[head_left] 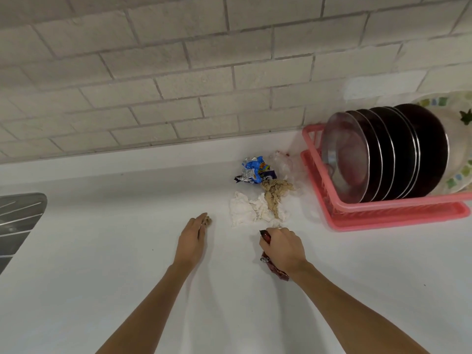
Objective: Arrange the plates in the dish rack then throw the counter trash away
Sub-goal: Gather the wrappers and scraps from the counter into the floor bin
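Observation:
Several dark plates (398, 154) stand upright in a pink dish rack (383, 213) at the right, with a patterned pale plate (457, 149) behind them. Trash lies on the white counter beside the rack: a blue snack wrapper (254, 171), clear plastic (283, 162), a brown crumpled tissue (275, 194) and white crumpled tissue (245, 208). My right hand (281, 247) grips a red wrapper (274, 269) just below the white tissue. My left hand (192, 238) pinches a small brown scrap (207, 221) at its fingertips, left of the pile.
A grey tiled wall (204, 72) rises behind the white counter (115, 226). The steel drainboard of a sink (18, 218) shows at the left edge.

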`<state>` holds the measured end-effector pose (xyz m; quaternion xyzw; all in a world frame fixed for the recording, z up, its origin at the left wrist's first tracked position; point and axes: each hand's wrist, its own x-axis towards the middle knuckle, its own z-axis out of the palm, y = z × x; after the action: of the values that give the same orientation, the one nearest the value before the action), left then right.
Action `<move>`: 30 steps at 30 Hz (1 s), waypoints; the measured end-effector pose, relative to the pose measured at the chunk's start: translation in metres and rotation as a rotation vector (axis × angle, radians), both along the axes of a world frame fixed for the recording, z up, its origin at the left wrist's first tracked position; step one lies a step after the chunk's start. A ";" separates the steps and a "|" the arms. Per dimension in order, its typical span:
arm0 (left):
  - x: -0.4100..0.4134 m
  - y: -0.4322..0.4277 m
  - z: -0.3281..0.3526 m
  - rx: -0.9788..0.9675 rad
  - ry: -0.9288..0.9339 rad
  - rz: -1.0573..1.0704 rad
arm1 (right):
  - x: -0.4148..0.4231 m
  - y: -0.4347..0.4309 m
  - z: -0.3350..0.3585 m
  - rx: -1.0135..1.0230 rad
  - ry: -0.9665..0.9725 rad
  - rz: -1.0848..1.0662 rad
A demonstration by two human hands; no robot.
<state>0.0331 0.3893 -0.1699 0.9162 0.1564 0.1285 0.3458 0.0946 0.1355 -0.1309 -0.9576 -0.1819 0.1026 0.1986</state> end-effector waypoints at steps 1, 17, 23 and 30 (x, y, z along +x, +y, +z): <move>0.000 -0.003 -0.001 0.009 0.000 -0.011 | 0.000 0.000 0.000 -0.006 -0.003 0.004; -0.016 -0.079 0.025 -0.316 0.167 -0.129 | 0.000 0.001 0.007 -0.008 0.028 0.013; -0.033 -0.104 0.027 -0.445 0.127 -0.131 | -0.010 -0.007 0.010 -0.008 0.078 0.011; -0.052 -0.131 0.031 -0.529 0.127 -0.119 | -0.037 -0.040 0.011 0.048 0.122 -0.042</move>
<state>-0.0192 0.2582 -0.1392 0.8078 0.1517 0.0049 0.5696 0.0577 0.0956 -0.1201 -0.9481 -0.1516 0.1524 0.2344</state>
